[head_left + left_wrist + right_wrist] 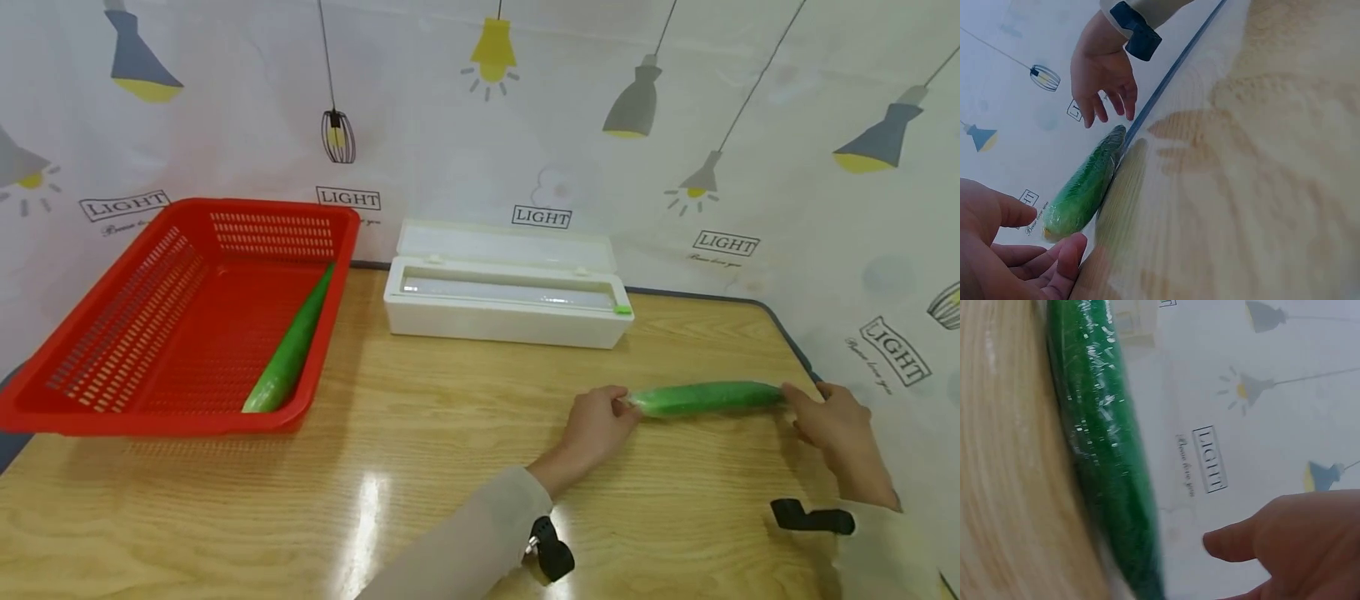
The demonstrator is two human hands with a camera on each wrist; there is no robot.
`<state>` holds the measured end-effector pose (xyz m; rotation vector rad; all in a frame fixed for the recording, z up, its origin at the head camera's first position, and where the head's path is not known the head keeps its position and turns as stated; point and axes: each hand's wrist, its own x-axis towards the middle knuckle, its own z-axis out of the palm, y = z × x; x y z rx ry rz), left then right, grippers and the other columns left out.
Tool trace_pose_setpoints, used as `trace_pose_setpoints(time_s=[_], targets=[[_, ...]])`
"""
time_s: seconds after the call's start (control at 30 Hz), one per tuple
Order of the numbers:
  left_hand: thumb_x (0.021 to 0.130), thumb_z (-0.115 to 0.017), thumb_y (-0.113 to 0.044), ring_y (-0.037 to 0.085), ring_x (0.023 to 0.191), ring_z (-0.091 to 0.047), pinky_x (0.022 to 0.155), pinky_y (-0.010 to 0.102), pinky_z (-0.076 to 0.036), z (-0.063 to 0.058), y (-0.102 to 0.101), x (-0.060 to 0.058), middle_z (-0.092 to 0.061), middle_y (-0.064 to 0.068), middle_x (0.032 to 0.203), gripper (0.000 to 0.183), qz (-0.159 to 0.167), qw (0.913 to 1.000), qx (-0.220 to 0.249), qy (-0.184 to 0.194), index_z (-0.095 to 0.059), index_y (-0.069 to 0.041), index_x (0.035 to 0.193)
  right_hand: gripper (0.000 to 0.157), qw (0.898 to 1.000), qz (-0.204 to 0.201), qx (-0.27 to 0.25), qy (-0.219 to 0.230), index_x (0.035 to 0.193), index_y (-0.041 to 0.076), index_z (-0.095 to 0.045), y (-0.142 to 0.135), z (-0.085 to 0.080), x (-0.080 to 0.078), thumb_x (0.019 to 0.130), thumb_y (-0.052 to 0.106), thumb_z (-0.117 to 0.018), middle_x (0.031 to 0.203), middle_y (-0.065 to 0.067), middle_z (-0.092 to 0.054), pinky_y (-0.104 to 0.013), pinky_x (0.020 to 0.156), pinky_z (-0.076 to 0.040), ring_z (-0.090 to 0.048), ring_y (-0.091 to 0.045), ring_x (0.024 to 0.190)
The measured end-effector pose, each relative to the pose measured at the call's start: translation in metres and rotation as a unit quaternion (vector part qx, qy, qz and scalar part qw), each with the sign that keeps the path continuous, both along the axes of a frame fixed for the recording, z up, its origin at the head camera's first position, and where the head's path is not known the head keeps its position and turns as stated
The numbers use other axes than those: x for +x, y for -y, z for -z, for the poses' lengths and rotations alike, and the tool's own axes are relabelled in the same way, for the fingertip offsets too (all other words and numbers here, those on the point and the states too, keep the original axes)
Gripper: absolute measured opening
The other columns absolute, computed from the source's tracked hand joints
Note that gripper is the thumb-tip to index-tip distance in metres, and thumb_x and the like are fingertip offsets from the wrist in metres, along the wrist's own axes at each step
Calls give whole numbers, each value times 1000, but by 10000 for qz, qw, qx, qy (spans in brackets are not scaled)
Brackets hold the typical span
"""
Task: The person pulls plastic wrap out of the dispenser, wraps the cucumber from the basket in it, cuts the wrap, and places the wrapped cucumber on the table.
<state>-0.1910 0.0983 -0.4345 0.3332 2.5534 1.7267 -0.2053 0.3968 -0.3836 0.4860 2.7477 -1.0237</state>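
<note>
A long green cucumber (705, 398) wrapped in clear film lies on the wooden table at the right. My left hand (600, 425) is at its pale end; in the left wrist view the thumb (1017, 211) and fingers stand apart around that end without a clear pinch. Beyond the darker end is my right hand (836, 421), its fingers loosely extended and a small gap from the cucumber in the left wrist view. The right wrist view shows shiny, wrinkled film along the cucumber (1107, 444), with the right thumb (1229, 542) clear of it.
A red plastic basket (341, 292) at the left holds another long green cucumber (288, 358). At the back middle stands a white film-wrap box (502, 323), lid raised, with a roll inside and a green tab at its right. A lamp-patterned sheet (450, 167) borders the table's back and right.
</note>
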Motion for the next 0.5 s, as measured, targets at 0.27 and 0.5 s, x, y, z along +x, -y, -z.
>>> trace_pose_setpoints(time_s=[0.27, 0.5], targets=[[94, -62, -14, 8, 71, -62, 54, 18, -46, -22, 50, -2, -67, 8, 93, 32, 319, 9994, -28, -138, -61, 2, 122, 75, 9863, -700, 1172, -930, 141, -19, -15, 25, -28, 9, 102, 41, -34, 129, -53, -20, -68, 76, -36, -28, -67, 109], [95, -60, -14, 14, 72, -61, 54, 23, -47, -51, 104, -15, -67, 8, 97, 25, -294, 9975, -85, -631, -66, -3, 116, 64, 9726, -1161, 946, -1779, 144, -7, -32, 61, -40, 2, 102, 41, -39, 129, -37, -43, -61, 75, -43, -43, -55, 111]])
